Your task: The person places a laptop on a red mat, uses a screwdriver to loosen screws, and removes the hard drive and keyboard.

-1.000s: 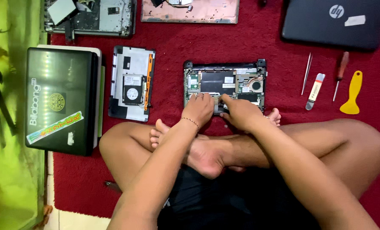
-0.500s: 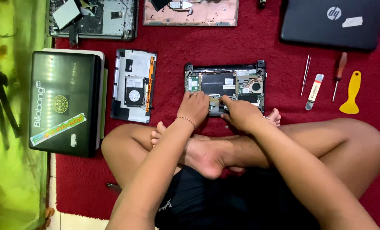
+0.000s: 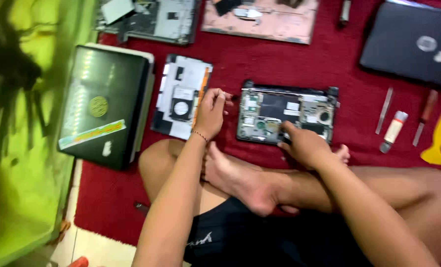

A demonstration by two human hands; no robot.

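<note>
The opened small laptop base (image 3: 285, 114), its circuit board bare, lies on the red mat (image 3: 289, 64) just above the crossed legs. The right hand (image 3: 304, 147) rests at its 6 o'clock edge, forefinger laid on the board, clamped on nothing. The left hand (image 3: 211, 112) sits at the base's 9 o'clock, off the board, fingers curled together (whether they pinch some small part I cannot tell), just beside the grey removed cover panel (image 3: 182, 96). At 3 o'clock lie a metal pry bar (image 3: 384, 110), a screwdriver (image 3: 424, 116) and a yellow scraper (image 3: 438, 140).
</note>
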